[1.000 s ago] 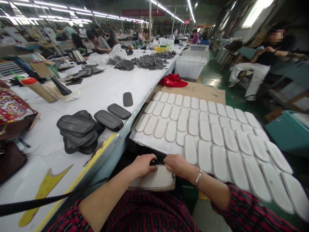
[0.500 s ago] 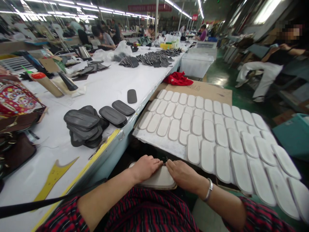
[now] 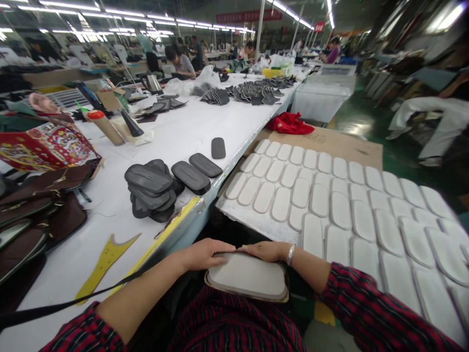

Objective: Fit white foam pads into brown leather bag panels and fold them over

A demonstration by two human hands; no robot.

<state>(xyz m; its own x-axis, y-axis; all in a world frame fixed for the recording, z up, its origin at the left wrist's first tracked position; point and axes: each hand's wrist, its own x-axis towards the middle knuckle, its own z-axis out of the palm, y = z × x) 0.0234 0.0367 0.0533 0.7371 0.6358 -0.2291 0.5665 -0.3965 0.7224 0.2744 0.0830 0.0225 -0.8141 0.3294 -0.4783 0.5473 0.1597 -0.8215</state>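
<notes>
A white oval panel [image 3: 249, 275] with a darker rim lies at my lap, its long side across me. Beneath it shows the brownish edge of another layer. My left hand [image 3: 209, 254] grips its far edge near the left end, the fingers pressed together along the rim. At the middle of that same edge, my right hand [image 3: 266, 251] has its fingers closed on the rim, fingertips close to those of the left. The far underside of the panel and parts of both thumbs are hidden.
Rows of white oval panels [image 3: 280, 204] cover a cardboard-topped surface at the right. On the white table stand dark oval pieces [image 3: 152, 188], a yellow template [image 3: 106, 256], a brown bag [image 3: 66, 205] and a tan bottle [image 3: 106, 128]. A red cloth [image 3: 291, 123] lies behind.
My hands have moved apart from over the panel to its far edge, uncovering more of its white face. The camera view has shifted left.
</notes>
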